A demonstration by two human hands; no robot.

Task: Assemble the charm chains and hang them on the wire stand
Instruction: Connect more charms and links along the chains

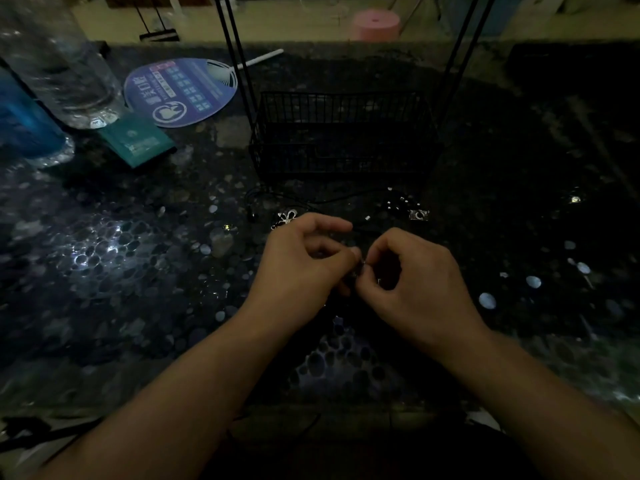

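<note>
Lighting's pretty dim here so bear with us. Way off on the left there's a clear bottle (69, 71), a teal packet (138, 142) and a round paper fan (180, 91), all well clear of the work, so we ignore them.

Our left hand (304, 261) is curled up, thumb and forefinger pinching a tiny metal piece (360, 266) right where the two hands meet. Just behind that hand a silver flower charm (285, 218) sits on the table (104, 258), with a thin black cord (311, 200) trailing across in front of the wire stand (343, 133).

Our right hand (415, 275) is curled too, fingertips pinching the same little piece from the other side. Can't tell if it's a clasp or a ring, too small and dark.

Tip from us: we keep both wrists low near the table so nothing wobbles, and only let one side twist while the other just holds. The camera charm (419, 214) waits further right, near the stand's base.
</note>
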